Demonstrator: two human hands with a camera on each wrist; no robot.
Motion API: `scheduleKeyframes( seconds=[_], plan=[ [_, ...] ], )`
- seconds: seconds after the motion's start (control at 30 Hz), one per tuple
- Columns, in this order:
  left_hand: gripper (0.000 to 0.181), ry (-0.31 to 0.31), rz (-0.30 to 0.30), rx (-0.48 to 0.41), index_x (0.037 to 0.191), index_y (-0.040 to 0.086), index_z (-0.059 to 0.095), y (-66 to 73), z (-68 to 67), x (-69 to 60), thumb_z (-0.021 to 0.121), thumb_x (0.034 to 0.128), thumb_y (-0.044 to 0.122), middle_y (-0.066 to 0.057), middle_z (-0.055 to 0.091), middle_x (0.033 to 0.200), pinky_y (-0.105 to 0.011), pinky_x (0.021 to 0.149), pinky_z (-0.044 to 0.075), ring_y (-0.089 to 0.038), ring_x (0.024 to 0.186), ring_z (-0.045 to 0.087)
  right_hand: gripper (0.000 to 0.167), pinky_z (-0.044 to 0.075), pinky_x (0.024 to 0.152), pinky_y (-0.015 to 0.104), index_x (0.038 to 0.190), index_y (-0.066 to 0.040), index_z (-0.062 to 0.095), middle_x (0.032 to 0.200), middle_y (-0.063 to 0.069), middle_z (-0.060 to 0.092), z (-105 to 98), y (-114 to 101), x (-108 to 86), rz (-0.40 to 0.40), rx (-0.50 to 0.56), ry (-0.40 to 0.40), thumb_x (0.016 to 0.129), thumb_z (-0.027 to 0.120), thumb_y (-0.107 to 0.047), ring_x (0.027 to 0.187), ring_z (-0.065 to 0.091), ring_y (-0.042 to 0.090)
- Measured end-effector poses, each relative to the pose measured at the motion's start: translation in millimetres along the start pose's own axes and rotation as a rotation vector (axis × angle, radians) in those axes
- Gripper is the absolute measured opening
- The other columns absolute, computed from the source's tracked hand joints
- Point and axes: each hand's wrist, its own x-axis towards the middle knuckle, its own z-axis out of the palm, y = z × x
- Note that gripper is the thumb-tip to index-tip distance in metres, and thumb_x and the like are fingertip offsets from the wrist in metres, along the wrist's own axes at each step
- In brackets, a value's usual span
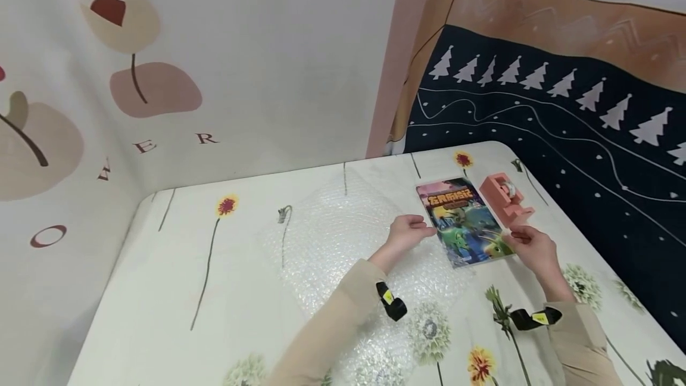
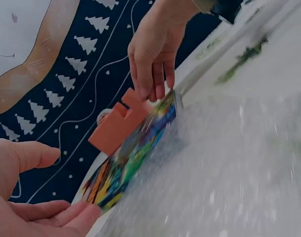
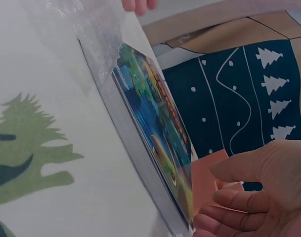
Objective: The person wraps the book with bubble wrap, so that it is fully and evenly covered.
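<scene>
A colorful book (image 1: pixel 463 225) with cartoon creatures on its cover lies on the table, its lower left part by the bubble wrap (image 1: pixel 327 249). My left hand (image 1: pixel 405 234) is at the book's left edge; in the left wrist view its thumb and fingers (image 2: pixel 41 215) are spread apart, holding nothing. At the opposite edge is my right hand (image 1: pixel 536 249), fingers loosely bent beside the book (image 3: pixel 155 133) in the right wrist view. Whether either hand's fingertips touch the book, I cannot tell. A pink tape dispenser (image 1: pixel 504 201) stands just right of the book.
A white flower-print cloth (image 1: pixel 171 290) covers the table. Behind it hangs a pale printed curtain (image 1: pixel 278 76), and along the right side a dark one (image 1: pixel 589 153) with white trees. Bubble wrap spreads over the table's middle, partly under my left forearm.
</scene>
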Motion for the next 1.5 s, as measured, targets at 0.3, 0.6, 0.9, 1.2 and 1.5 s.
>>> scheduleKeyframes(
  seconds=[0.3,0.6,0.9,1.2,1.5],
  plan=[
    [0.054,0.066,-0.070,0.039,0.125,-0.005,0.053,0.7,23.1,6.2,0.073,0.0794,0.017,-0.017,0.060,0.119,-0.036,0.091,0.048,-0.030,0.111,0.056,0.044,0.048,0.053,0.026,0.118,0.011,0.054,0.106,0.028,0.059,-14,-46,-20.8,0.078,0.062,-0.052,0.091,0.060,-0.023,0.087,0.058,0.032],
    [0.051,0.087,-0.152,-0.035,0.122,-0.005,0.054,-1.3,30.2,13.9,0.072,0.0795,0.017,-0.015,0.056,0.121,-0.042,0.092,0.046,-0.031,0.112,0.053,0.039,0.047,0.056,0.028,0.117,0.013,0.055,0.103,0.028,0.060,-13,-50,-22.0,0.093,0.095,-0.084,0.091,0.059,-0.016,0.087,0.059,0.035],
    [0.036,0.085,-0.210,-0.304,0.108,-0.005,0.055,2.6,31.0,19.3,0.070,0.0765,0.001,-0.011,0.057,0.104,-0.032,0.082,0.052,-0.024,0.092,0.061,0.043,0.046,0.062,0.023,0.121,0.010,0.055,0.108,0.025,0.061,5,-18,-3.0,0.116,0.129,-0.089,0.094,0.056,-0.023,0.082,0.058,0.019],
    [0.025,0.076,-0.232,-0.376,0.098,-0.007,0.058,0.4,26.1,21.7,0.069,0.0762,-0.003,-0.012,0.060,0.097,-0.031,0.081,0.053,-0.024,0.090,0.064,0.052,0.031,0.102,0.057,0.139,0.013,0.028,0.140,0.036,0.028,-8,-41,-2.7,0.280,0.324,-0.267,0.097,0.046,-0.010,0.127,0.031,0.048],
    [0.030,0.077,-0.264,-0.434,0.104,-0.008,0.059,-3.2,29.4,26.4,0.069,0.0775,-0.002,-0.012,0.061,0.098,-0.027,0.078,0.054,-0.022,0.085,0.065,0.060,0.045,0.077,0.015,0.144,0.006,0.021,0.147,0.026,0.024,-18,-35,-12.7,0.287,0.488,-0.296,0.097,0.048,-0.017,0.097,0.051,0.001]
  ],
)
